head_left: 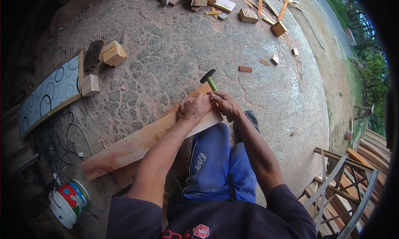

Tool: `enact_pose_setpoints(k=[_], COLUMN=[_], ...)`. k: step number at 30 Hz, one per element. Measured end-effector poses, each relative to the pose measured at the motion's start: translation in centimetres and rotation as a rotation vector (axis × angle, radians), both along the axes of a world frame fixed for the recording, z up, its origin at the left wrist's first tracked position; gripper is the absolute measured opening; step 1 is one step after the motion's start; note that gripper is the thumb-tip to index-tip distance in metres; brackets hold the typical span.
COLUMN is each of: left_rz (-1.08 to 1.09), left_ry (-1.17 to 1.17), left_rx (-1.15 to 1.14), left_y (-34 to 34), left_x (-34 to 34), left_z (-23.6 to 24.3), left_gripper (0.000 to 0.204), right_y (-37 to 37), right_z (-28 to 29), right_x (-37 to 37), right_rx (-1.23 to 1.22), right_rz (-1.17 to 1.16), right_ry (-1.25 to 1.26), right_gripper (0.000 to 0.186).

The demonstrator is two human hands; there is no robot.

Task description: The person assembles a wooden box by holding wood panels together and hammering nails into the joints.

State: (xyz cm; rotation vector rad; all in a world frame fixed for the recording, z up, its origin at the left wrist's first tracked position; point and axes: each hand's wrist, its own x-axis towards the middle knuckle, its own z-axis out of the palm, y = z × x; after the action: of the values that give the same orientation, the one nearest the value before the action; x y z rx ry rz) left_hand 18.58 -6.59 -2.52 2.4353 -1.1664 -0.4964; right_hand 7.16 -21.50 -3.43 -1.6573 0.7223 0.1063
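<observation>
A long pale wooden board (137, 141) slants from the lower left up to my knees. Along its far side and below it shows a second, more orange board (203, 89). My left hand (193, 108) rests on the right end of the pale board, its fingers curled over it. Close beside it, my right hand (224, 104) is closed around the green handle of a hammer (211, 82). The dark hammer head points away from me, past the boards' end. The fingertips of both hands nearly meet; whether a nail sits between them is too small to tell.
Wood blocks (114, 54) and a circle-patterned panel (52, 93) lie at left. A paint bucket (70, 203) stands lower left near loose cables (79, 133). Offcuts (248, 16) lie at the far side. A metal frame (332, 185) and stacked planks (370, 151) stand at right.
</observation>
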Motion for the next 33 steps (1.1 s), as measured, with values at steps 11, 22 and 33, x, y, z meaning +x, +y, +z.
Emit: enact_pose_setpoints(k=[11,22,33], left_rz=[0.164,0.272,0.226], left_ry=[0.089,0.096,0.026], left_rx=[0.101,0.257,0.096], left_y=[-0.4,-1.6,-0.7], left_x=[0.2,0.4,0.2], left_z=[-0.1,1.7,-0.4], left_gripper=[0.037,0.045,0.032], right_y=[0.7,-5.8,-14.7], right_z=[-3.5,-0.9,4.8], right_x=[1.7,1.9,11.2], right_rx=[-0.043,0.210,-0.340], right_rz=[-0.038,0.062,1.140], right_ry=[-0.170,-0.191,0.077], right_gripper=[0.039,0.056,0.041])
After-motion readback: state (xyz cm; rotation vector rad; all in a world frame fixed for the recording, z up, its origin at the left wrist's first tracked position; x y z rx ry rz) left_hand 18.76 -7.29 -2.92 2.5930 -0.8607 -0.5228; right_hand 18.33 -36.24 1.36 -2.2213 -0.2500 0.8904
